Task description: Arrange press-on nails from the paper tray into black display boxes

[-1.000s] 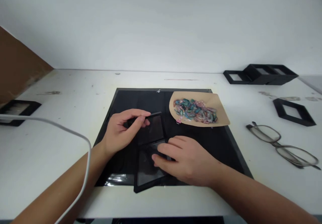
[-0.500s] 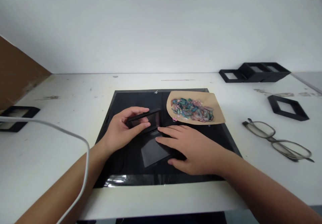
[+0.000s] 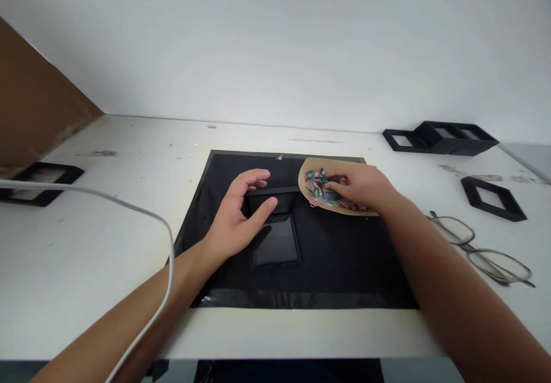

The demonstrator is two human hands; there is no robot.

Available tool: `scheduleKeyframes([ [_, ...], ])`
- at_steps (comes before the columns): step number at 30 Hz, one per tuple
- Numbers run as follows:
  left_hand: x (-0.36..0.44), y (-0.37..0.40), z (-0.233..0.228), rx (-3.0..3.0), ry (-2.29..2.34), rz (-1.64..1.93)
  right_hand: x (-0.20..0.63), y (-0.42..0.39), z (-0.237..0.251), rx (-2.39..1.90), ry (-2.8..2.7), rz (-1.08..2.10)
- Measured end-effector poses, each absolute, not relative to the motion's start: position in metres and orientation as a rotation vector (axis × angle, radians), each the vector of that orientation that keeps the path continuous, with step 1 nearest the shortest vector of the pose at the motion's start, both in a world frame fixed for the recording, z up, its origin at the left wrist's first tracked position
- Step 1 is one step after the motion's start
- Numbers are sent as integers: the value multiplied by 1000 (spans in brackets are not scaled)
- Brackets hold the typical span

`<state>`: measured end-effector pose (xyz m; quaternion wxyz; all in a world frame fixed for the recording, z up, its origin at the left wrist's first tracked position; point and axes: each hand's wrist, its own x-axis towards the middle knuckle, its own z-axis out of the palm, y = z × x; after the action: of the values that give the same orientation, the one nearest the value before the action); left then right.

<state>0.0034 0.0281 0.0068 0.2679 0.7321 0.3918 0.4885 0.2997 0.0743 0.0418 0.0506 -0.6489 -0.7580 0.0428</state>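
Our left hand [image 3: 239, 216] clamps thumb and fingers on the raised lid of a small black case [image 3: 275, 236]. Our right hand [image 3: 361, 186] pinches among the coloured beads [image 3: 321, 188] on the brown paper [image 3: 344, 167].

Hands at black mat [image 3: 344, 256]
Left hand [image 3: 239, 216] grips hinged case [image 3: 273, 222] (lid raised); right hand [image 3: 361, 186] touches coloured beads [image 3: 321, 190] on tan paper [image 3: 307, 170].

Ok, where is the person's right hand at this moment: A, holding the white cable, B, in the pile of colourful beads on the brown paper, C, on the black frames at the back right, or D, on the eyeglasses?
B: the right hand has its fingertips in the pile of colourful beads on the brown paper, while the left hand holds the small black frame.
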Motion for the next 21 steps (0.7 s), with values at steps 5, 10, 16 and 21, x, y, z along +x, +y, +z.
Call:
scheduleKeyframes([
  [5, 2, 25, 10, 2131, 992, 1363, 307, 64, 39, -1965, -2211, 154],
  [10, 2, 17, 16, 2299, 982, 1352, 321, 56, 43, -1812, -2094, 377],
  [16, -1, 12, 19, 2267, 972, 1614, 314, 45, 58, -1377, -1742, 833],
  [21, -7, 6, 26, 2526, 814, 1717, 300, 30, 68, -1137, -1628, 970],
])
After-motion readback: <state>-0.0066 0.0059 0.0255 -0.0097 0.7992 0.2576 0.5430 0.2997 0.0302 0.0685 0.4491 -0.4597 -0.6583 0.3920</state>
